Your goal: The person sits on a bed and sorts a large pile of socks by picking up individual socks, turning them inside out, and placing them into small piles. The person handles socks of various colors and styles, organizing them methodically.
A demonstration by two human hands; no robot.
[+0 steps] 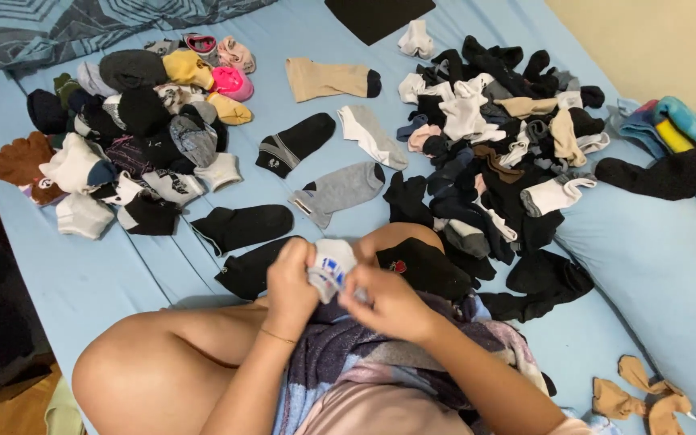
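I sit on a bed covered by a light blue sheet (82, 274). My left hand (290, 283) and my right hand (388, 300) both grip a white sock with blue marks (330, 267), held together just above my lap. A big loose heap of mostly black, white and tan socks (493, 153) lies ahead to the right. A heap of rolled sock pairs (134, 129) lies ahead to the left. Between the heaps, single socks lie flat: a tan one (328, 79), a black one (296, 143), a grey one (340, 190).
A black sock (243, 226) and another black one (247, 270) lie near my left hand. A blue pillow (662, 266) sits at the right with a black sock (664, 176) on it. A patterned blanket (58, 24) is at the far left, a colourful towel (690, 129) far right.
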